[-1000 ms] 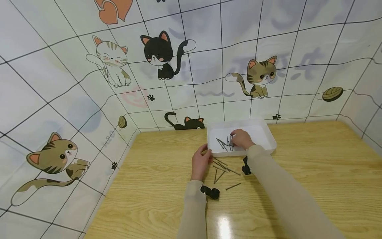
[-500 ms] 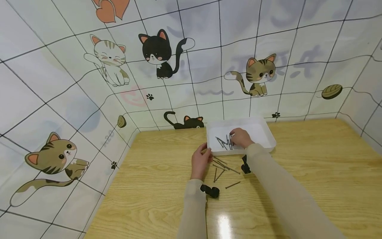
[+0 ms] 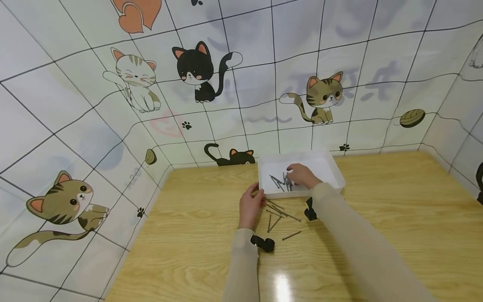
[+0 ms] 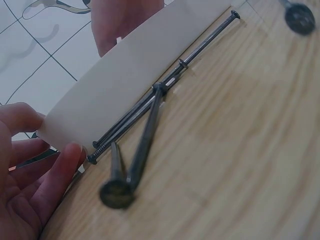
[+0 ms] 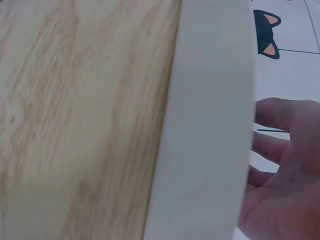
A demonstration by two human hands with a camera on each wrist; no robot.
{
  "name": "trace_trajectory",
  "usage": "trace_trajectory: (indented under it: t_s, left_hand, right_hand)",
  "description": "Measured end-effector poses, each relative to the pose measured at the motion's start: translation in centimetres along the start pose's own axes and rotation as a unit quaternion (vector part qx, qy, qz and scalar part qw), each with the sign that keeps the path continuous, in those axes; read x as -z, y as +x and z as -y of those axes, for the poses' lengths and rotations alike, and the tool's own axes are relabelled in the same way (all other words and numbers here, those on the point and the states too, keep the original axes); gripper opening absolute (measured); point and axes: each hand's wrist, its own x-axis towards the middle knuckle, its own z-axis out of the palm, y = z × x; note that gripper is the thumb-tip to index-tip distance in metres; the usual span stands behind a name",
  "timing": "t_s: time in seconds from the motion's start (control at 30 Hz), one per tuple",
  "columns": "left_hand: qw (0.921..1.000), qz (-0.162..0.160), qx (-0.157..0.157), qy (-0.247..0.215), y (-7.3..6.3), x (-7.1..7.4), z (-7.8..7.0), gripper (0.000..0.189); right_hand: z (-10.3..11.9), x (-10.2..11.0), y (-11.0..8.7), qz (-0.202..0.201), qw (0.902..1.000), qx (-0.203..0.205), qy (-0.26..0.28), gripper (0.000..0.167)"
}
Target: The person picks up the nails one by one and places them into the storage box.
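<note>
A shallow white plastic tray (image 3: 330, 176) stands at the back of the table, with several dark nails (image 3: 278, 183) lying in its left half. My left hand (image 3: 250, 209) grips the tray's front left corner, its thumb against the front wall in the left wrist view. Inside the tray, my right hand (image 3: 303, 175) is just right of the nails, its fingers loosely bent. In the right wrist view the tray's wall (image 5: 207, 120) hides its fingertips, and a gap shows between its fingers. More loose nails (image 4: 145, 137) lie on the wood in front of the tray.
A single nail (image 3: 292, 235) lies nearer on the wooden table (image 3: 188, 243). Walls with printed cats (image 3: 324, 98) rise behind and left of the table, close behind the tray. Black cameras (image 3: 263, 243) are strapped to both wrists.
The right hand's fingertips have come slightly away from the nails in the tray. The left hand stays at the tray corner. The head view has shifted slightly.
</note>
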Motion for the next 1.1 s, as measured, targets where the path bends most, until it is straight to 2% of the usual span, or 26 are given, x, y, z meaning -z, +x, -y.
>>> trace_trajectory:
  t_s: [0.1,0.2,0.37,0.53,0.67,0.77,0.8,0.87,0.93,1.1]
  left_hand:
    - [1.0,-0.001,-0.004,0.0,-0.1,0.2,0.0,0.039]
    - [1.0,-0.001,-0.007,-0.002,-0.1,0.4,-0.1,0.039]
    - [0.9999,-0.006,-0.011,-0.002,0.2,0.7,-0.1,0.039]
    - [0.9999,-0.006,-0.011,0.003,0.4,1.0,-0.1,0.039]
    - [0.9999,-0.006,-0.006,0.014,0.3,1.0,0.0,0.037]
    - [0.9999,-0.005,-0.004,0.008,0.3,0.9,0.0,0.036]
    - [1.0,0.0,-0.003,0.001,0.1,0.9,-0.4,0.037]
    - [1.0,0.004,-0.003,-0.007,-0.1,0.7,-0.5,0.037]
    - [0.9999,0.006,-0.001,-0.009,-0.2,0.5,-0.6,0.038]
    - [1.0,0.005,-0.001,0.002,-0.2,0.1,-0.1,0.039]
  right_hand:
    - [0.3,0.3,-0.3,0.001,0.9997,0.021,-0.013,0.047]
    - [0.7,0.6,-0.8,-0.017,0.9988,0.045,-0.01,0.046]
    - [2.3,0.7,-2.5,-0.046,0.9952,0.07,0.051,0.045]
    - [4.0,-0.1,-4.6,-0.074,0.9856,0.082,0.128,0.043]
    - [4.1,-1.3,-5.9,-0.093,0.9718,0.087,0.199,0.042]
    - [4.2,-2.0,-7.1,-0.099,0.9524,0.09,0.274,0.04]
    - [4.3,-2.1,-7.6,-0.1,0.9449,0.093,0.298,0.04]
    - [4.2,-2.5,-8.2,-0.105,0.9339,0.096,0.328,0.038]
    - [3.9,-2.9,-8.6,-0.114,0.9285,0.095,0.341,0.037]
    - [2.8,-4.0,-9.1,-0.126,0.9239,0.098,0.348,0.037]
